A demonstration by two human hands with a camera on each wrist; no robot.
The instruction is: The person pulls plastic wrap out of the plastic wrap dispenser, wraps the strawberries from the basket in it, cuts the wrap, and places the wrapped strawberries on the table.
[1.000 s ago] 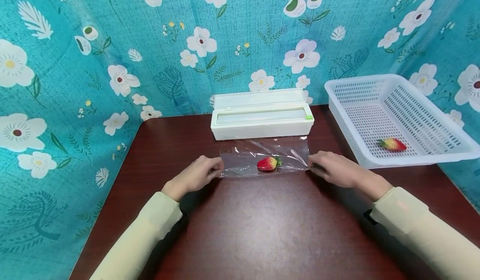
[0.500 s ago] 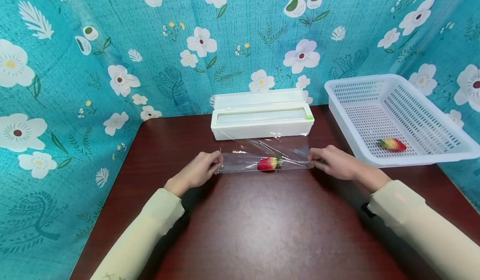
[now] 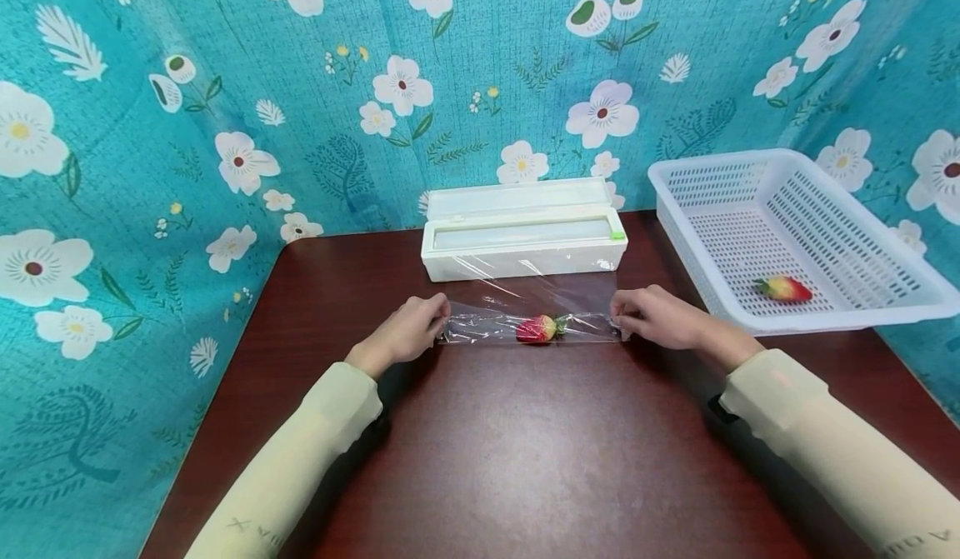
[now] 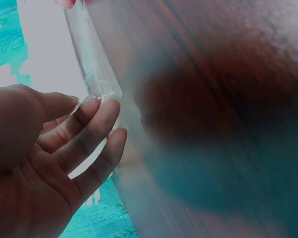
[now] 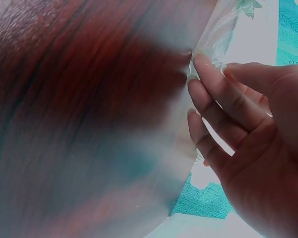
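The strawberry [image 3: 536, 330] lies near the middle of the frame, between the 2 hands, with its long axis running roughly along the line from hand to hand: red tip toward the left hand [image 3: 408, 326], green leaves toward the right hand [image 3: 657, 317], which is nearer. Around it stretches a strip of clear cling film [image 3: 480, 328]; whether the film's fold covers the fruit I cannot tell. Each hand pinches 1 end of that strip, thumb brought in against the index finger, the other fingers loosely bent; neither touches the strawberry. Behind, at upper centre, stands the white cling-film dispenser box [image 3: 459, 266], lid up, with a green tab [image 3: 617, 235] at its right end and no readable brand. A 2nd strawberry [image 3: 784, 288] sits in the white plastic basket [image 3: 795, 322] at right. Letter-like marks show on the left sleeve [image 3: 300, 451], including an X, and at the lower right on the right sleeve [image 3: 832, 442], including an A; the rest is illegible.
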